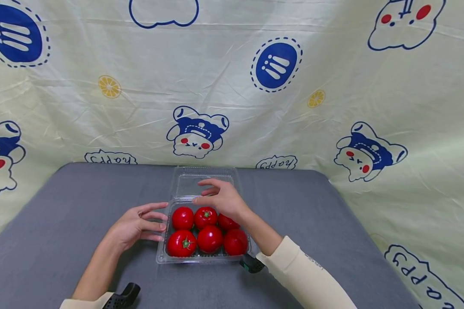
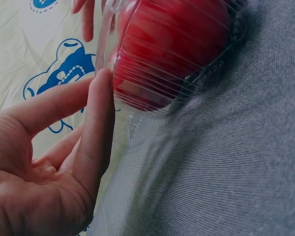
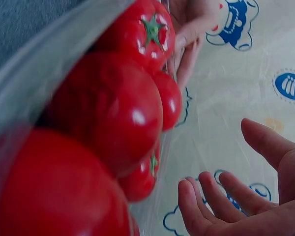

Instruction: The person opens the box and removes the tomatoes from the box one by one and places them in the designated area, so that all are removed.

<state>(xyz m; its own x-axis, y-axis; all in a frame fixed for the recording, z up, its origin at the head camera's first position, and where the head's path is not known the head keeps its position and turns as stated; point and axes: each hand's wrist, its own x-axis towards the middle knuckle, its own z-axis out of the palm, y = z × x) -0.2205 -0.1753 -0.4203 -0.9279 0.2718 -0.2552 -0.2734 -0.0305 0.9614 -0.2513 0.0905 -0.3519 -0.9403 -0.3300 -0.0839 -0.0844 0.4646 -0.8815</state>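
Before us hangs a pale yellow cloth (image 1: 332,51) printed with blue bears and lemon slices, and below it lies a grey counter (image 1: 62,214). Near the middle of the counter we see a clear plastic clamshell box (image 1: 162,256) with its lid (image 1: 205,178) thrown back flat behind it. Six red tomatoes (image 1: 210,238) sit in the tray, three in front and three behind, packed touching one another; green stems show on two of them. Our left hand (image 1: 137,225) rests at the left wall of the box, its fingers straight and loosely spread, with fingertips (image 2: 102,81) touching the clear plastic, gripping nothing. Our right hand (image 1: 222,198) hovers above the back row of tomatoes, over the hinge line, fingers relaxed and apart with the palm down; in the right wrist view we see it empty and clear of the fruit. Cream sleeves (image 1: 305,274) cover both forearms, and black wrist mounts (image 1: 251,265) show beside them.
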